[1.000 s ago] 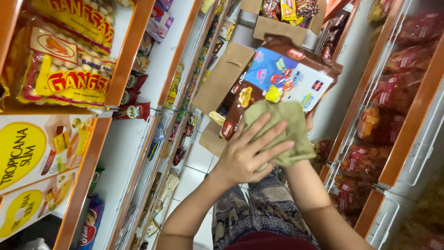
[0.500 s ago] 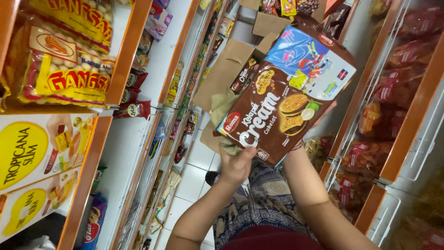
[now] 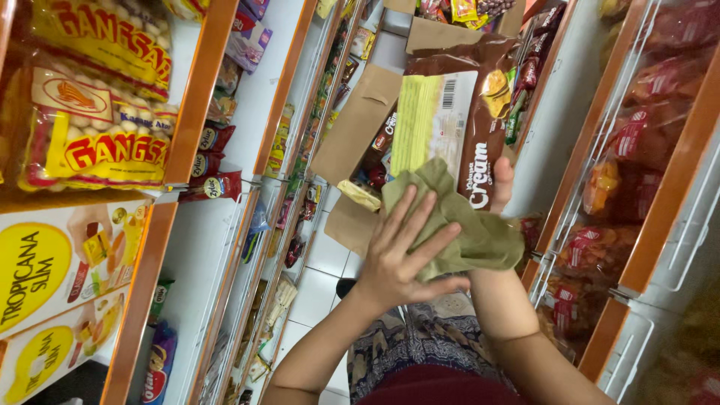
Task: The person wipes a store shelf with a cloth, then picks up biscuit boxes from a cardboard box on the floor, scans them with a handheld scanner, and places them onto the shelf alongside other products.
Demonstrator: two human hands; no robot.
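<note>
The left hand (image 3: 401, 259) lies flat w/ fingers spread on an olive-green cloth (image 3: 457, 221) and presses it against a brown biscuit bag (image 3: 454, 124). The bag is held up in front of the person, its back side w/ a pale green panel turned to the camera. The right hand (image 3: 501, 184) is mostly hidden behind bag and cloth; only fingertips show at the bag's lower right edge, gripping it. Both hands are close together, bag and cloth between them. Behind the bag stands an open cardboard box (image 3: 360, 120) w/ more packets on the white tile floor (image 3: 322, 281). Orange-edged shelves (image 3: 199, 97) w/ snack bags run on both sides of the aisle.
</note>
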